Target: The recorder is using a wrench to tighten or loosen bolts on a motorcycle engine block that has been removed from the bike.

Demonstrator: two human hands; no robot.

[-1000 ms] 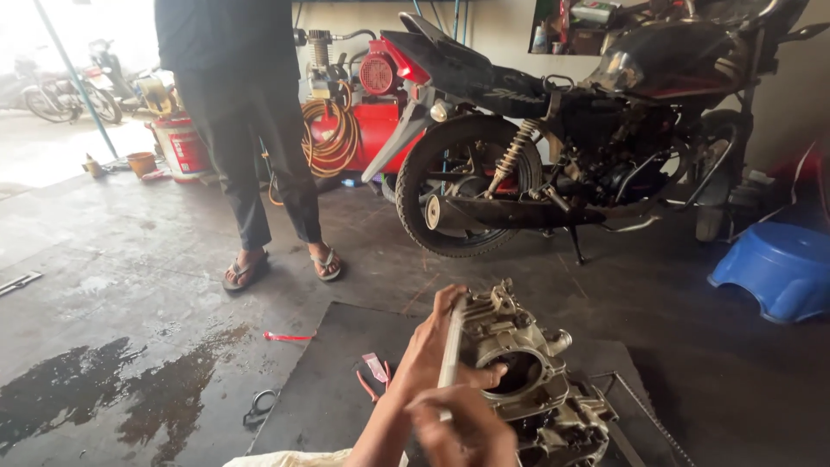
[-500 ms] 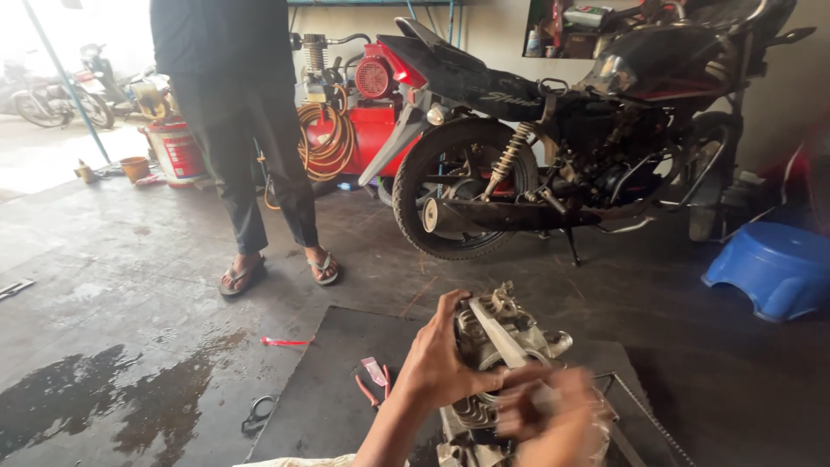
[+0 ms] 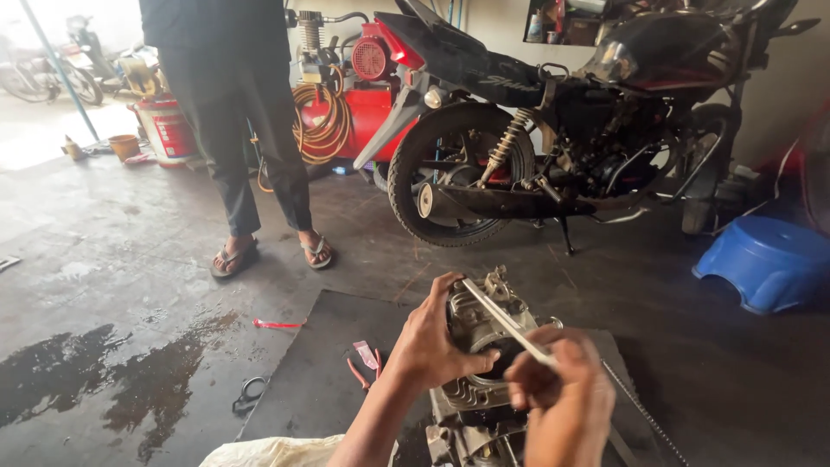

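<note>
A grey metal engine block [image 3: 481, 380] stands on a dark rubber mat [image 3: 320, 380] in front of me. My left hand [image 3: 432, 339] grips the block's upper left side, thumb across its front. My right hand [image 3: 560, 389] is closed around a thin pale rod-like tool [image 3: 506, 322] that slants up and to the left across the top of the block.
Red-handled pliers [image 3: 364, 363] lie on the mat left of the block, a red tool [image 3: 277, 324] and a dark ring [image 3: 249, 393] on the wet floor. A person in sandals [image 3: 251, 130] stands ahead. Behind are a motorcycle [image 3: 562, 130], a red compressor [image 3: 354, 95] and a blue stool [image 3: 765, 259].
My right hand has risen and steadied, the thin tool now lying across the top of the block. My left hand has kept its hold on the block.
</note>
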